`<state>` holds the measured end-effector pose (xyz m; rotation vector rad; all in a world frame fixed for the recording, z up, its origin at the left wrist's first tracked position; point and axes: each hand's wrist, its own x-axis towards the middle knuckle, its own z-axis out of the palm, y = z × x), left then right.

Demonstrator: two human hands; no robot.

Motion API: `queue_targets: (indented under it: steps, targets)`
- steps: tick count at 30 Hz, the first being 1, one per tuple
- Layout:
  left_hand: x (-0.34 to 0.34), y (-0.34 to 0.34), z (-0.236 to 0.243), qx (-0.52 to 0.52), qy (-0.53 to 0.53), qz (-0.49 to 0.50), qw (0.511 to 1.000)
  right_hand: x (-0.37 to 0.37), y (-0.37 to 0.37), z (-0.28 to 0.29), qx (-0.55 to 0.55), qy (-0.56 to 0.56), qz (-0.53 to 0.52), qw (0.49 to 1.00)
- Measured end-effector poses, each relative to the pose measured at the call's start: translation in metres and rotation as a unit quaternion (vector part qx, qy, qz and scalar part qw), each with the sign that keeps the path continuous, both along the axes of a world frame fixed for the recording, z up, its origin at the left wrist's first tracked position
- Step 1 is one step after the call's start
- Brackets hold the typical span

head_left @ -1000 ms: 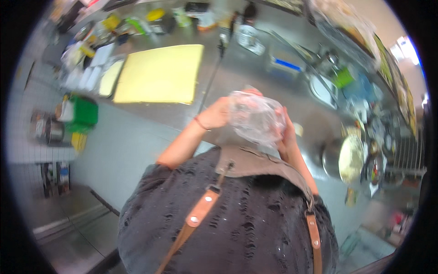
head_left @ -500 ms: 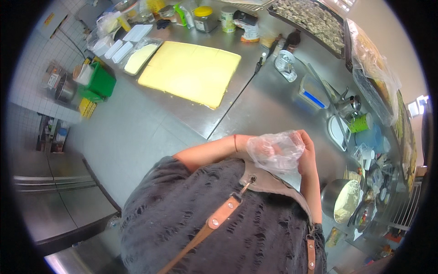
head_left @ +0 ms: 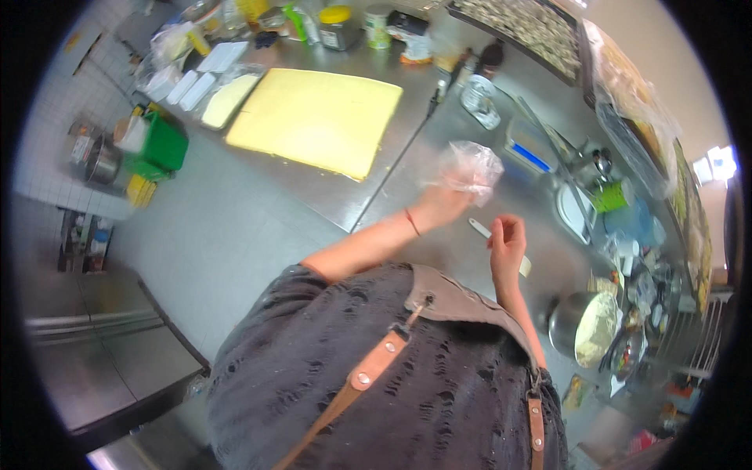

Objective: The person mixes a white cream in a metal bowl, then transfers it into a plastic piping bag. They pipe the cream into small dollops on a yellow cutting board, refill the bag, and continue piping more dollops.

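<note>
Out over the grey steel worktop (head_left: 539,205), crumpled clear plastic bag (head_left: 479,163): up beside your apron half a second ago, now well in from the near edge, between the worktop's dark seam and a clear rectangular tub with a blue strip (head_left: 523,139).
Your left hand (head_left: 446,202): it has reached forward with the bag, plastic gathered about its fingers; motion blur hides whether they are inside it or pinching it from outside.
Your right hand (head_left: 507,237): it has let go and sits apart from the bag, nearer the worktop's near edge, fingers curled inward; whether their tips press together can't be made out.
Long white-handled spatula (head_left: 479,227): now showing on the worktop, running beneath your right hand in this view; contact can't be judged.
Meaning for the work: the bag seems to be your left hand's alone, which leaves your right hand apparently free.
Flat yellow rectangular sheet (head_left: 313,117): unmoved on the worktop left of the seam, its lower side along the near edge.
Round steel bowl of pale cream (head_left: 562,323): still off to your right, touched by neither hand.
</note>
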<state>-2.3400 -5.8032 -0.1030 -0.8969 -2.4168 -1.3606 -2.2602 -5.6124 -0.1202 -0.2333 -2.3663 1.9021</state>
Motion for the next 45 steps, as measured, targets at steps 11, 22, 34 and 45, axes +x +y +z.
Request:
queue_targets:
  steps: [11, 22, 34, 45]
  targets:
    - [-0.022, 0.015, 0.008, 0.129, -0.087, -0.13, 0.979, -0.011, -0.025, 0.065, 0.386, 0.377, 0.046, 0.841]
    - [-0.09, 0.022, -0.035, -0.097, 0.026, -0.075, 0.992, 0.025, -0.027, 0.045, 0.432, 0.375, 0.216, 0.792]
    - [-0.073, 0.047, -0.049, -0.189, 0.052, 0.034, 0.98, 0.001, -0.045, 0.05, 0.542, 0.357, 0.005, 0.761]
    - [-0.06, 0.022, -0.104, -0.061, -0.059, -0.024, 0.996, 0.036, -0.024, -0.043, 0.267, 0.288, 0.11, 0.913]
